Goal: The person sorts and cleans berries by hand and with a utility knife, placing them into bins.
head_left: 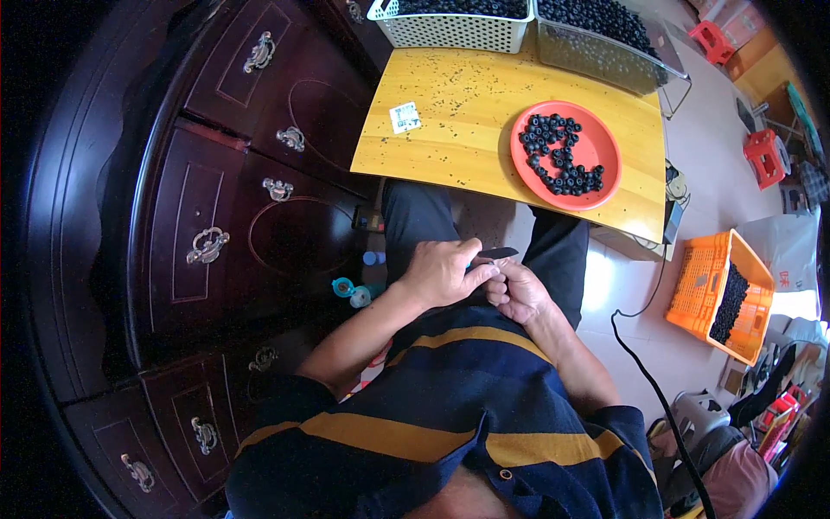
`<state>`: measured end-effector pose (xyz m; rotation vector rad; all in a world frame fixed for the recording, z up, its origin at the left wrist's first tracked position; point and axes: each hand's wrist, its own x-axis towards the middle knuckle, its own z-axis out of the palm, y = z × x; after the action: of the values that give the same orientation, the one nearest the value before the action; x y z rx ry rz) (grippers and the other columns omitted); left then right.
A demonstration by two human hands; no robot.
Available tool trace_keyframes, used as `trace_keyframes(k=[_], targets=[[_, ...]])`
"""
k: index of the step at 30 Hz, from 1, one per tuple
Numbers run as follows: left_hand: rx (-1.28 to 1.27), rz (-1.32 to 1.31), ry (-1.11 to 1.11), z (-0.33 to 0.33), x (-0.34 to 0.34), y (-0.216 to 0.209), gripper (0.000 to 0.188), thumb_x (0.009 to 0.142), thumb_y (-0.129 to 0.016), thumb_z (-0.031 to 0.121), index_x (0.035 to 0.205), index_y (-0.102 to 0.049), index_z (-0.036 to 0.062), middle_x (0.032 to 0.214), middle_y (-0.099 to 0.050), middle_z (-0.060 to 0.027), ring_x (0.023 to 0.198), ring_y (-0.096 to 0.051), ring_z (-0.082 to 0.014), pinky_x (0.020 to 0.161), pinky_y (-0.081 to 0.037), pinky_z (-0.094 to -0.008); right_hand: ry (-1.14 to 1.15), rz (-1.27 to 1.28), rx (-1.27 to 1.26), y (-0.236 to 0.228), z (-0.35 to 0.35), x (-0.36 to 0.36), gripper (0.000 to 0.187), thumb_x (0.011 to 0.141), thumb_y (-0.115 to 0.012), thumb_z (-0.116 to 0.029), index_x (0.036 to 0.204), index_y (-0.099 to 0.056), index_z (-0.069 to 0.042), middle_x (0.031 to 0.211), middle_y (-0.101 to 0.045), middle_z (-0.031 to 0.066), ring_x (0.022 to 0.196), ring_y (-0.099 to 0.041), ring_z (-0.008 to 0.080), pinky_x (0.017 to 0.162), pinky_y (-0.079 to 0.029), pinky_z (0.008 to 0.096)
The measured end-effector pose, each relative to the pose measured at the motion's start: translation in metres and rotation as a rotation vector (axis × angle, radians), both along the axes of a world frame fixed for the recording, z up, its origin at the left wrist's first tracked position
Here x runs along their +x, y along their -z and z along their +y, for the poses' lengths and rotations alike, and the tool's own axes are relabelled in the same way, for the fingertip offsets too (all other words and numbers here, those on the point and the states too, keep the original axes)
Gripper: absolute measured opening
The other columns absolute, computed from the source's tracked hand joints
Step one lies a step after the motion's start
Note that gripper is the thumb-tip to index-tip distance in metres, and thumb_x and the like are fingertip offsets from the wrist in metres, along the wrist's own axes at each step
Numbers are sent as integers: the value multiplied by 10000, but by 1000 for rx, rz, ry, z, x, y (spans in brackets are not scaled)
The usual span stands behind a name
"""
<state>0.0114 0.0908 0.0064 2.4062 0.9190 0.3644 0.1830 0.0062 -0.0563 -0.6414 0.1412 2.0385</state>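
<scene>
My left hand (443, 271) and my right hand (516, 291) meet over my lap, fingers closed together. A small dark blade-like tool (495, 253) sticks out between them, held at the fingertips of my left hand. My right hand pinches something small that is hidden by the fingers. In front of me a red plate (605, 160) with several small black ring-shaped parts (558, 154) rests on a small yellow wooden table (450, 121).
A white perforated basket (450, 33) and a clear bin (596, 54) of black parts stand at the table's far edge. A small white packet (405, 117) lies on the table. A dark wooden cabinet (216, 208) is at left, an orange crate (718, 290) at right, a black cable (657, 389) on the floor.
</scene>
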Motion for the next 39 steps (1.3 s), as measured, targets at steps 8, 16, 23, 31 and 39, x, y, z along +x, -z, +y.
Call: trace_keyframes(k=[8,16,23,31,39], targets=[[6,24,23,0,2,9,403,915,-674,424,791,-564,56,716,-667,-164,662,-677,-381,560,-506,-486,13,-34,-76,6,1,0,154,1033,-548,-211,978,-588,-72,740,-533,-25,560,-472,51,426,-349,190],[-69,-195,-63,8,-3,1,434,865,-722,456,831,-588,45,762,-699,-174,710,-695,-371,611,-533,-470,104,53,-76,-15,7,-3,190,1020,-603,-308,989,-570,-124,711,-487,-51,556,-450,50,454,-350,186],[-74,-133,-56,4,0,-1,424,881,-702,456,843,-592,48,757,-691,-188,707,-689,-388,614,-530,-481,69,70,-67,-7,4,-2,219,1020,-600,-321,1051,-592,-105,704,-477,-54,551,-432,53,461,-348,187],[2,-55,-29,3,5,0,422,890,-688,458,810,-576,59,722,-671,-183,680,-683,-385,596,-528,-489,68,10,0,2,1,-4,348,1009,-604,-293,1201,-598,-3,708,-505,-56,561,-432,44,475,-365,190],[47,-29,-1,2,7,4,418,898,-678,451,790,-569,62,705,-665,-162,648,-680,-377,561,-526,-484,47,12,9,4,1,0,161,1042,-547,-246,1078,-600,-98,729,-509,-45,565,-454,50,441,-359,196]])
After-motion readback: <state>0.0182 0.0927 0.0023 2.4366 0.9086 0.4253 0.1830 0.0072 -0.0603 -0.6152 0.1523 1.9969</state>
